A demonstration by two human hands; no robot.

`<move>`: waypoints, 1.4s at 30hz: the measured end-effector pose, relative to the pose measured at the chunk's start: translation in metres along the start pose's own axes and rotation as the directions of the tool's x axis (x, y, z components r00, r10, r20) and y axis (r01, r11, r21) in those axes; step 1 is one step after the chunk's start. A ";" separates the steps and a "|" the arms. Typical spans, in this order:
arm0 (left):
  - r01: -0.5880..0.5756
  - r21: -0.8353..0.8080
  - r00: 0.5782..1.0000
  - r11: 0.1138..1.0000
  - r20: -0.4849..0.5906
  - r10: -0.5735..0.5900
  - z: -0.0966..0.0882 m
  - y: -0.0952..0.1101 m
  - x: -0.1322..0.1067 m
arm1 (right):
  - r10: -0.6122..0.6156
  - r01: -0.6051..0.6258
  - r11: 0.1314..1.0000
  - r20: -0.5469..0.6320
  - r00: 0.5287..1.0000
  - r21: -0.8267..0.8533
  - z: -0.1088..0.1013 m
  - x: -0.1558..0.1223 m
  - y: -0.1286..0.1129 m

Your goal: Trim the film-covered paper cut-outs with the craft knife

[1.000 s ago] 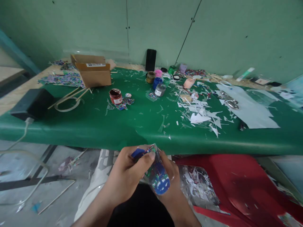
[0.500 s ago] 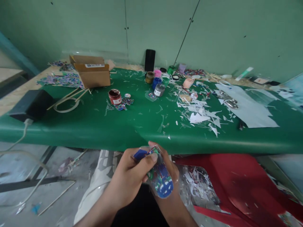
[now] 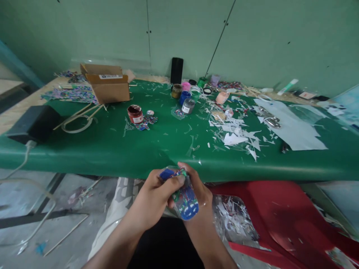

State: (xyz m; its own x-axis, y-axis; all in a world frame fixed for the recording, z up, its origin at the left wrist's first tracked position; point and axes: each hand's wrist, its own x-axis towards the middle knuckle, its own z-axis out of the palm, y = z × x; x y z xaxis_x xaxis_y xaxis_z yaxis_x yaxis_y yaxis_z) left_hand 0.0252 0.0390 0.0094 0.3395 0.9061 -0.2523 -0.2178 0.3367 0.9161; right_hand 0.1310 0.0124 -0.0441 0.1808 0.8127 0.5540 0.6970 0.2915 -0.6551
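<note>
Over my lap, just off the table's front edge, I hold a clear plastic piece (image 3: 188,203) painted in blue, green, red and white, with a rounded lower end. My left hand (image 3: 155,198) is closed on its upper part, thumb pressed on the face near the top. From the other side my right hand (image 3: 199,188) grips it, its index finger along the upper edge and its other fingers mostly hidden behind the plastic. The fingertips of both hands meet at the top, and whatever small bit lies under the left thumb cannot be made out.
On the green-covered table (image 3: 157,144) stand an open red paint jar (image 3: 135,114), a grey jar (image 3: 188,106), a blue jar (image 3: 185,97), a cardboard box (image 3: 110,89) and a black phone (image 3: 176,70). White scraps (image 3: 235,139) lie right. A red chair (image 3: 280,216) holds a bag of scraps (image 3: 235,220).
Both hands have risen slightly with the painted plastic piece, and its rounded lower end has tilted upward and left. The view has shifted a little; the table items stay put.
</note>
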 end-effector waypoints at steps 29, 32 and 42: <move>-0.059 0.284 0.985 0.957 0.171 0.010 0.002 -0.010 -0.002 | 0.167 -0.206 0.958 0.193 0.967 0.201 -0.059 0.037 0.005; -0.053 0.325 0.974 0.944 0.225 -0.023 0.001 -0.008 -0.001 | 0.194 -0.194 0.981 0.065 0.979 -0.004 -0.071 0.036 0.021; -0.031 0.291 0.993 0.956 0.119 -0.004 -0.008 -0.004 0.013 | 0.307 -0.152 0.858 0.253 0.917 -0.490 -0.127 0.008 0.108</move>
State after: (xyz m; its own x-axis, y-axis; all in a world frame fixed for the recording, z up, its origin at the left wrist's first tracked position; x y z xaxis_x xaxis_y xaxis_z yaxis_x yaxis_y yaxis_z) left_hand 0.0229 0.0512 -0.0003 0.4465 0.8680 -0.2171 0.0470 0.2195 0.9745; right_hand 0.2960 -0.0142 -0.0452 0.2045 0.9628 0.1767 0.9108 -0.1210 -0.3948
